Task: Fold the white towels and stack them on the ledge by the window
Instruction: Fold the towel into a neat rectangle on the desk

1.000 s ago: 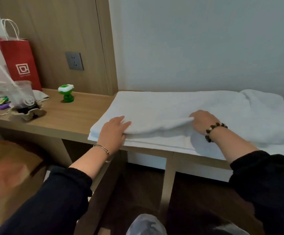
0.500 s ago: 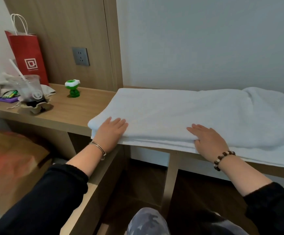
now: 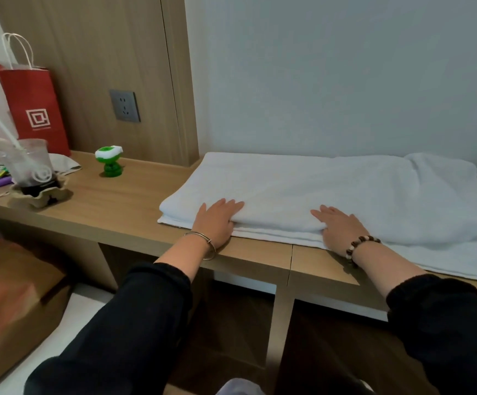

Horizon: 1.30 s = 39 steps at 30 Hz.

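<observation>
Two hands, one towel (image 3: 302, 189) (its stacked front edges could be folds or a second one; I cannot tell). The left hand (image 3: 217, 220) and right hand (image 3: 337, 226) lie flat, fingers straight and close together, pressing the towel's near edge. It lies lengthwise on the ledge (image 3: 134, 203), white, neat at its left end, rumpled at its right. One red bag (image 3: 35, 109) and one cup (image 3: 33, 166) stand further left.

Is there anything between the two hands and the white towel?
Nothing visible. The left hand and the right hand both lie flat on the towel, at its near folded edge.
</observation>
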{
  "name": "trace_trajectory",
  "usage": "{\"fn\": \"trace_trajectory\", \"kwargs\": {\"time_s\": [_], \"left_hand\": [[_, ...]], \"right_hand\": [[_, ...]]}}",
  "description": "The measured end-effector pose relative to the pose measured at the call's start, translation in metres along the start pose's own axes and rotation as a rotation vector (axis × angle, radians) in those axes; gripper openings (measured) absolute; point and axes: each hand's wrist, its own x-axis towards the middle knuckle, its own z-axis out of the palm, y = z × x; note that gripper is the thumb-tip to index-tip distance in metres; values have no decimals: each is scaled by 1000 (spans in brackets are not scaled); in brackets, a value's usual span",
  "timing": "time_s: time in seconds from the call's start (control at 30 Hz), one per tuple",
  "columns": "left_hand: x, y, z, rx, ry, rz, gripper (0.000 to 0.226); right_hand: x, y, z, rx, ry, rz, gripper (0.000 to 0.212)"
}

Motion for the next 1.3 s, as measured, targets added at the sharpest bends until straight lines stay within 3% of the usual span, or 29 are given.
{"fn": "trace_trajectory", "kwargs": {"time_s": [0.1, 0.2, 0.27, 0.33, 0.47, 0.6, 0.67, 0.8, 1.0, 1.1, 1.2, 1.3], "left_hand": [[10, -2, 4, 8, 2, -26, 56], [13, -2, 7, 36, -5, -29, 53], [14, -2, 7, 47, -6, -32, 53], [14, 0, 7, 55, -5, -31, 54], [8, 0, -1, 108, -28, -9, 61], [3, -12, -17, 467, 75, 131, 56], [-3, -14, -16, 518, 35, 141, 53], [-15, -26, -14, 284, -140, -22, 56], [-4, 1, -23, 190, -291, -91, 57], [14, 50, -22, 49, -300, 47, 51], [29, 87, -12, 29, -228, 65, 43], [39, 119, 3, 27, -183, 57, 36]], "right_hand": [[11, 1, -20, 133, -57, -5, 56], [8, 3, -41, 304, 186, -14, 52], [-6, -1, -34, 221, 260, -54, 55], [-23, -3, -8, 89, 178, -104, 58], [-30, 5, 4, 92, 66, -113, 62], [-26, 4, -1, 83, -15, -108, 65], [-27, 3, 0, 68, -17, -95, 66], [-26, 4, 0, 71, 6, -104, 65], [-22, -8, 4, 23, 29, -102, 62], [-16, -22, 0, 179, -32, -182, 57], [-19, -11, -9, 354, -14, -232, 60], [-28, 31, -16, 228, 64, -199, 65]]}}
